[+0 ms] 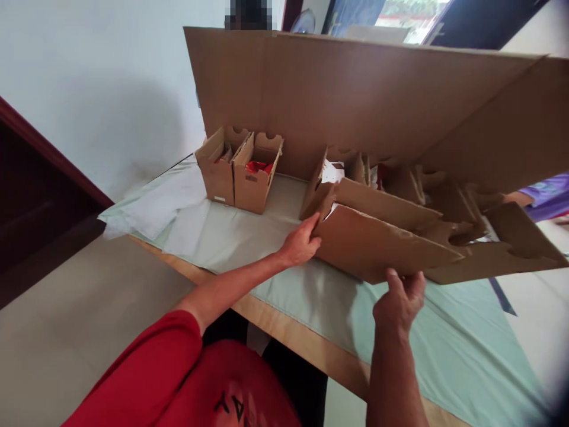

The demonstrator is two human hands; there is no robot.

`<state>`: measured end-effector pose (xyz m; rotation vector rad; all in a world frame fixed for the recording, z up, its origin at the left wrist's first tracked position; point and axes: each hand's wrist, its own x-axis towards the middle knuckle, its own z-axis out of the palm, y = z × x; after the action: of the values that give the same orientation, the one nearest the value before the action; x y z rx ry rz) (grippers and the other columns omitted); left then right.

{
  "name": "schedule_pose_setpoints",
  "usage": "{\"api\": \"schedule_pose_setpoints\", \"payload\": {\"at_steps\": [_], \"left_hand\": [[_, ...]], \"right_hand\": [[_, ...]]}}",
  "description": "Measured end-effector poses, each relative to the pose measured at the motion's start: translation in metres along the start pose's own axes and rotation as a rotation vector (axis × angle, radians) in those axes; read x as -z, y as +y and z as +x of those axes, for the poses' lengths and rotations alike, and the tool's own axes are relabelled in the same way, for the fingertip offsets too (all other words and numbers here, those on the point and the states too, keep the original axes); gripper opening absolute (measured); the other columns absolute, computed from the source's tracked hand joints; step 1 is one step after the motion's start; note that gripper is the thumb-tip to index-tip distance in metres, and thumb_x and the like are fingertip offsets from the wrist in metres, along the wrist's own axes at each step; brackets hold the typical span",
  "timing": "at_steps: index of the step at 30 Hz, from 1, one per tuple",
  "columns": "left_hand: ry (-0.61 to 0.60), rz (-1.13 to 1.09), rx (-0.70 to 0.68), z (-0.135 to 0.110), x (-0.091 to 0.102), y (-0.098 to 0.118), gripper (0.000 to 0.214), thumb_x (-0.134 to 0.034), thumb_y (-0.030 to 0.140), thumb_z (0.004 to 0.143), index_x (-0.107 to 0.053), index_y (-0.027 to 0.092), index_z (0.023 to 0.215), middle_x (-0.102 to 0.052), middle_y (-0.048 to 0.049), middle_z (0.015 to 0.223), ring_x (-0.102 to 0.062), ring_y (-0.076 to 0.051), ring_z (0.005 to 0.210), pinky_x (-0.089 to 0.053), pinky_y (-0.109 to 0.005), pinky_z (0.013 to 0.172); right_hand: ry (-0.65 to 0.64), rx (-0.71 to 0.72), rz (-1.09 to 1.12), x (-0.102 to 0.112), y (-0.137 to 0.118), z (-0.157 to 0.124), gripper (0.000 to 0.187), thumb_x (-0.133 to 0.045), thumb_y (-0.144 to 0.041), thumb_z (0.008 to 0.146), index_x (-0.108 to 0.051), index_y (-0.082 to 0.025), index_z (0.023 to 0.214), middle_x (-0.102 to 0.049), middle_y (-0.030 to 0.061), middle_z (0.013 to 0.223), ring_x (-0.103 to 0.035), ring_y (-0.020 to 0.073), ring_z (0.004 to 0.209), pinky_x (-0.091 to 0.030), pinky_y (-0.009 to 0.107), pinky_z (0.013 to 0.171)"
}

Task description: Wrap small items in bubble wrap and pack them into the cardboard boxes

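Note:
My left hand presses against the left end of a narrow brown cardboard box, index finger reaching up along its corner. At the lower front edge of that box, my right hand grips with the thumb in front; its other fingers are partly hidden beneath. The box's long side faces me, and its bottom edge looks slightly raised at the right. Close behind it stand several similar open cardboard boxes, some holding white and red items too obscured to name.
Two small open boxes, one beside another with red contents, stand at the left. A tall cardboard panel rises behind everything. White sheets lie on the pale green tablecloth. Another person's purple sleeve shows at the right.

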<state>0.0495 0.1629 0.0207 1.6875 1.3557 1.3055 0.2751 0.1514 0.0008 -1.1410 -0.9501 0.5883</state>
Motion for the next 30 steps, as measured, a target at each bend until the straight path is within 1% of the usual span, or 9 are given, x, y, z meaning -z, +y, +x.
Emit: {"api": "schedule_pose_setpoints", "payload": {"at_steps": [5,7,11,14,17,20,24,27,30], "left_hand": [[-0.015,0.194,-0.066,-0.027,0.012,-0.019,0.062,-0.059,0.019,0.082,-0.052,0.016,0.144,-0.059,-0.016,0.148,-0.052,-0.03,0.141,-0.039,-0.052,0.122],[0.095,0.372,-0.074,-0.066,0.046,-0.032,0.055,-0.059,0.022,0.085,-0.057,0.019,0.14,-0.057,-0.0147,0.15,-0.046,-0.031,0.146,-0.038,-0.054,0.122],[0.391,0.809,0.191,-0.133,0.142,-0.052,0.048,-0.065,0.026,0.085,-0.063,0.013,0.131,-0.055,-0.0214,0.148,-0.042,-0.04,0.146,-0.035,-0.061,0.119],[0.432,1.044,0.39,-0.156,0.201,-0.059,0.053,-0.069,0.03,0.083,-0.062,0.009,0.131,-0.051,-0.0283,0.149,-0.045,-0.046,0.141,-0.037,-0.064,0.113],[0.397,1.082,0.51,-0.158,0.23,-0.063,0.031,-0.061,0.024,0.087,-0.069,0.011,0.114,-0.066,-0.0252,0.128,-0.062,-0.04,0.12,-0.046,-0.058,0.102],[0.415,1.04,0.497,-0.155,0.233,-0.061,0.022,-0.051,0.013,0.088,-0.072,0.014,0.096,-0.074,-0.0189,0.105,-0.068,-0.034,0.105,-0.05,-0.051,0.097],[0.382,0.936,0.233,-0.16,0.196,-0.044,0.026,-0.05,0.013,0.091,-0.073,0.018,0.103,-0.075,-0.0132,0.119,-0.067,-0.027,0.116,-0.049,-0.046,0.105],[0.222,0.753,-0.177,-0.171,0.154,-0.028,0.032,-0.049,0.009,0.093,-0.074,0.022,0.108,-0.072,-0.0096,0.129,-0.059,-0.025,0.132,-0.047,-0.048,0.113],[-0.003,0.659,-0.262,-0.18,0.124,-0.024,0.042,-0.049,0.002,0.089,-0.075,0.025,0.113,-0.063,-0.0091,0.145,-0.047,-0.027,0.145,-0.041,-0.056,0.118]], "right_hand": [[-0.008,-0.149,-0.209,0.024,0.023,-0.011,0.068,-0.076,-0.047,0.061,-0.063,-0.016,0.121,-0.067,0.0085,0.114,-0.064,0.0285,0.112,-0.045,0.052,0.106],[0.018,-0.215,-0.221,0.034,0.027,-0.022,0.07,-0.077,-0.049,0.061,-0.064,-0.017,0.123,-0.068,0.0111,0.121,-0.064,0.0313,0.118,-0.044,0.054,0.11],[0.063,-0.244,-0.282,0.049,0.018,-0.049,0.062,-0.077,-0.047,0.069,-0.067,-0.02,0.123,-0.07,0.012,0.125,-0.063,0.0338,0.126,-0.044,0.056,0.112],[0.049,-0.171,-0.309,0.052,0.005,-0.072,0.046,-0.075,-0.042,0.076,-0.071,-0.02,0.117,-0.069,0.0114,0.134,-0.061,0.0328,0.132,-0.042,0.054,0.116],[-0.014,-0.123,-0.378,0.048,-0.009,-0.092,0.037,-0.072,-0.041,0.08,-0.075,-0.021,0.112,-0.066,0.0117,0.141,-0.058,0.0339,0.136,-0.04,0.054,0.118],[-0.111,-0.06,-0.429,0.042,-0.018,-0.109,0.032,-0.07,-0.043,0.083,-0.076,-0.023,0.107,-0.069,0.0112,0.137,-0.058,0.0353,0.135,-0.037,0.056,0.119],[-0.362,-0.113,-0.425,0.029,-0.026,-0.127,0.034,-0.069,-0.051,0.084,-0.077,-0.024,0.103,-0.074,0.0115,0.126,-0.065,0.0359,0.125,-0.043,0.058,0.113],[-0.501,-0.147,-0.381,0.014,-0.032,-0.135,0.039,-0.07,-0.055,0.083,-0.077,-0.023,0.102,-0.075,0.0129,0.124,-0.067,0.0345,0.12,-0.052,0.053,0.101],[-0.418,-0.22,-0.277,0.004,-0.034,-0.134,0.045,-0.065,-0.058,0.087,-0.075,-0.021,0.111,-0.075,0.0141,0.119,-0.07,0.0307,0.111,-0.056,0.046,0.087]]}}
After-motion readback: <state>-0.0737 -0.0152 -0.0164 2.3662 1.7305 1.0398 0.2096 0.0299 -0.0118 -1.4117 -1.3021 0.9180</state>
